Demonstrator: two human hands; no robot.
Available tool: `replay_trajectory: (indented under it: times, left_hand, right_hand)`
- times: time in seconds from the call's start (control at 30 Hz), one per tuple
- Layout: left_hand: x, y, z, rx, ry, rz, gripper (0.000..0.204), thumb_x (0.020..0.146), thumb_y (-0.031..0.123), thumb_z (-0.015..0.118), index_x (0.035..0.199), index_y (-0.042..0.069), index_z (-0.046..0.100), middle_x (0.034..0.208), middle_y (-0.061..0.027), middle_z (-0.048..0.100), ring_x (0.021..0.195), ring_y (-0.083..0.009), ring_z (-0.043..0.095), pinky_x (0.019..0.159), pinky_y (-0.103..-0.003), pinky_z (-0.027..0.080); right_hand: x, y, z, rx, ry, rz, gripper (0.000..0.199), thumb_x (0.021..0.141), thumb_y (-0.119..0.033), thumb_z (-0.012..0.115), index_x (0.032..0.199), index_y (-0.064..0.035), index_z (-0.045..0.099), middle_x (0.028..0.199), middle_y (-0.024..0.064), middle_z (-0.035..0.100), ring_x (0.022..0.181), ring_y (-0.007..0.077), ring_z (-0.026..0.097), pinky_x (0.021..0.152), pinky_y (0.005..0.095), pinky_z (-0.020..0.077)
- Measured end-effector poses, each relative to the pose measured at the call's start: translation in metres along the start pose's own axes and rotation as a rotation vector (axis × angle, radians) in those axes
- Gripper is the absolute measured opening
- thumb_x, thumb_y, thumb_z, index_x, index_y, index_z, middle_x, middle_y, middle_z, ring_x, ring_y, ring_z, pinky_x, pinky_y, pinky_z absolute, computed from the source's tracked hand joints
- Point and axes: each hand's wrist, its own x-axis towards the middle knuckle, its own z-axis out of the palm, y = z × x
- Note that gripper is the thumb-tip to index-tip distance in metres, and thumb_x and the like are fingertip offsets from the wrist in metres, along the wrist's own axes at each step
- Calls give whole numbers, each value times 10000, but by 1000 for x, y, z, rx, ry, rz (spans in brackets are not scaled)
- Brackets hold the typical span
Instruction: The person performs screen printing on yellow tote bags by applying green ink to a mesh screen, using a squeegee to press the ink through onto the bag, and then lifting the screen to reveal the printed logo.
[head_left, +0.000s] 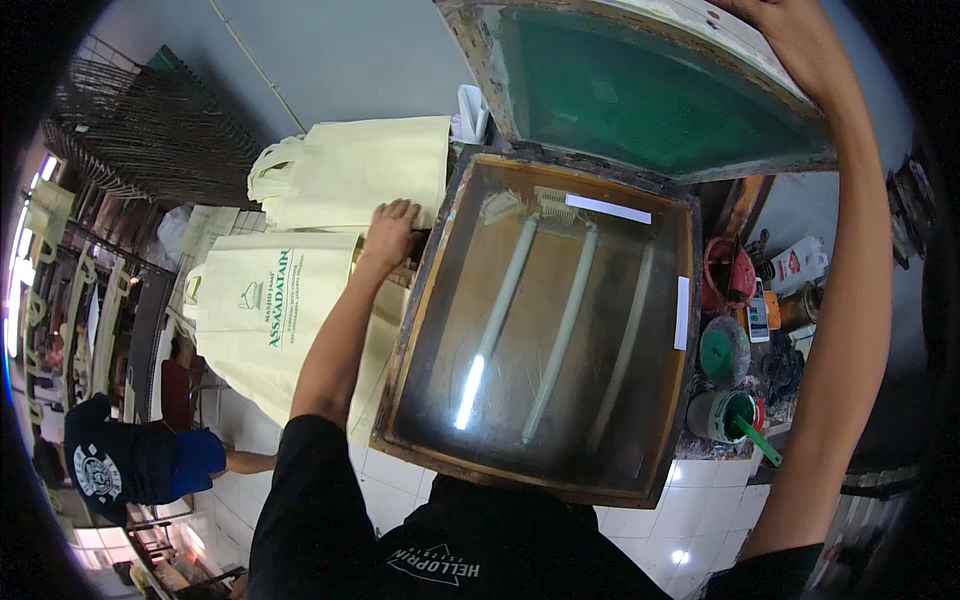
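Note:
My left hand [392, 232] lies on the lower right corner of a blank cream tote bag [365, 165], with its fingers stretched over the cloth. Just below is a second cream tote bag [240, 285], which bears a green print. At the upper right my raised right hand [785, 35] is closed on the edge of a screen printing frame [660, 85] with green mesh; some of its fingers are cut off by the picture's edge. The frame stands tilted up over a glass-topped light box [535, 390], where several pale tubes show under the glass.
Right of the box are a red bucket [728, 272], a tub of green ink [718, 352], another ink tub [728, 415] with a green-handled tool, and a white bottle [800, 262]. A person in dark clothes [125, 460] is at the far left. A rack [150, 120] stands behind.

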Motion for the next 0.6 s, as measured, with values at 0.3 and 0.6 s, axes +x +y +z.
replay_trajectory:
  times: [0.3, 0.6]
  left_hand:
    - [69, -1, 0, -271, -335, -39, 333, 888, 127, 577, 1207, 43, 625, 1147, -224, 693, 1119, -398, 638, 996, -478, 491]
    - [28, -94, -89, -525, 578, -400, 223, 1062, 166, 449, 1148, -22, 532, 959, -277, 637, 898, -429, 634, 798, -444, 488]
  right_hand:
    - [-7, 2, -1, -72, 40, -25, 221, 879, -153, 733, 957, 53, 741, 764, 95, 727, 666, 140, 622, 654, 323, 500]
    - [-7, -8, 26, -29, 96, -182, 235, 882, -143, 729, 1003, 58, 738, 793, 105, 736, 680, 145, 637, 665, 325, 507]
